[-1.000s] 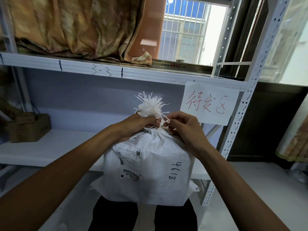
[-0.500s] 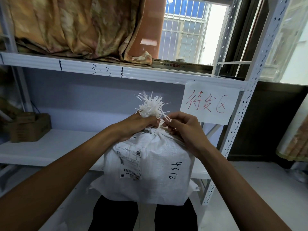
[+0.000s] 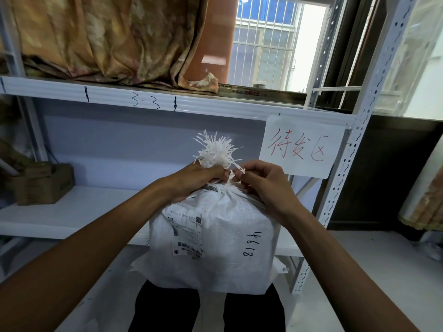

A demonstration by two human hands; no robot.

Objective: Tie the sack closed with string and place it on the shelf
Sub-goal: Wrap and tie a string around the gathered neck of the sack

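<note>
A white woven sack point(image 3: 223, 238) rests on my lap in front of the white shelf point(image 3: 60, 219). It carries a shipping label and handwritten digits. Its mouth is gathered into a frayed tuft point(image 3: 215, 149) that sticks up. My left hand point(image 3: 199, 180) is closed around the neck just under the tuft. My right hand point(image 3: 261, 185) sits on the neck's right side and pinches a thin white string point(image 3: 239, 169) between thumb and forefinger. How the string runs around the neck is hidden by my fingers.
A cardboard box point(image 3: 40, 183) stands at the left of the lower shelf board. Above is a shelf beam marked 3-3 point(image 3: 143, 101) with a folded curtain point(image 3: 107, 37) on it. A paper sign point(image 3: 299, 147) hangs at the right, beside a perforated upright point(image 3: 347, 164).
My right hand has shifted slightly up and right, drawing the string end away from the neck. My left hand keeps its grip on the neck. The sack has not moved.
</note>
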